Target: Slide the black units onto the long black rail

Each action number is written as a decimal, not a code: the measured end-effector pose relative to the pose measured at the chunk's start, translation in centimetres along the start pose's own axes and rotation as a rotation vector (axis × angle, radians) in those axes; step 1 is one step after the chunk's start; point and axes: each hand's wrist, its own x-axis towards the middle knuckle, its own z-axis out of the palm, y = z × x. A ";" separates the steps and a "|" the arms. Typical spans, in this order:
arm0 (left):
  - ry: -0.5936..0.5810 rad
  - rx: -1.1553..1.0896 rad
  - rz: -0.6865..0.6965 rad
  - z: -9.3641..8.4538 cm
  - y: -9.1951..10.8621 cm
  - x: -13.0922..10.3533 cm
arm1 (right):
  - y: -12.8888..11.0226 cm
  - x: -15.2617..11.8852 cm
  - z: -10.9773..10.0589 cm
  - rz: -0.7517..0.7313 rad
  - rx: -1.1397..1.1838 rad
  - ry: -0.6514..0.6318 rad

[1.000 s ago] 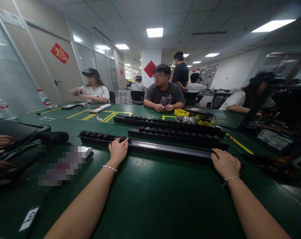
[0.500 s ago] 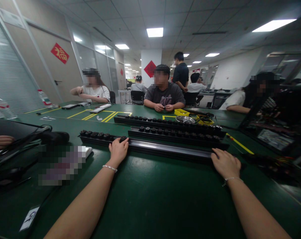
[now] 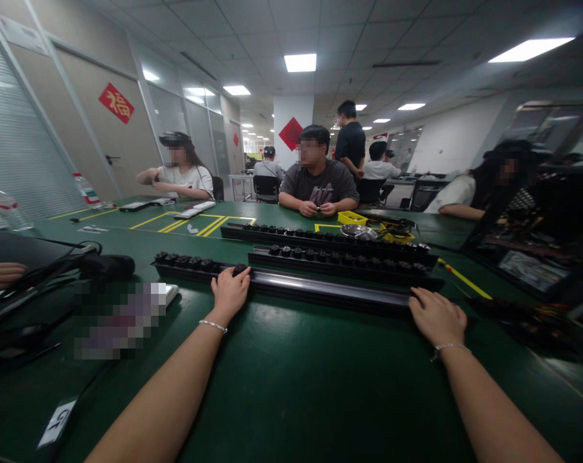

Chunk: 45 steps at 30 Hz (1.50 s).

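The nearest black rail [image 3: 320,288] lies across the green table, with several small black parts [image 3: 189,261] lined up on its left end. My left hand [image 3: 230,290] rests at the rail, its fingers closed round a small black part [image 3: 241,267] on it. At the rail's right end is my right hand [image 3: 437,315], its fingers curled over the rail. Behind are two more black rails, a middle one [image 3: 344,269] and a far one [image 3: 238,233], both bearing rows of small black parts.
A yellow bin [image 3: 351,218] and a metal dish [image 3: 357,232] stand beyond the rails. Cables and a dark bag-like thing [image 3: 105,265] lie at the left, near another person's hand [image 3: 2,276]. A person [image 3: 319,180] sits opposite. Dark equipment stands right.
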 end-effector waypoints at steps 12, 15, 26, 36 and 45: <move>0.003 -0.007 -0.006 0.1 0.0 0.1 | 0.0 0.0 0.1 -0.002 0.014 0.018; 0.003 -0.006 -0.007 0.2 0.0 0.1 | -0.1 -0.1 -0.1 0.000 0.010 0.001; -0.026 -0.013 0.006 0.1 0.1 0.0 | -0.5 -0.1 -0.5 0.007 -0.012 -0.025; -0.023 0.009 0.019 0.2 0.2 -0.1 | 0.1 0.0 0.1 -0.021 -0.003 0.022; -0.028 -0.007 0.041 0.4 0.5 -0.3 | -0.2 -0.1 -0.2 -0.001 -0.007 0.008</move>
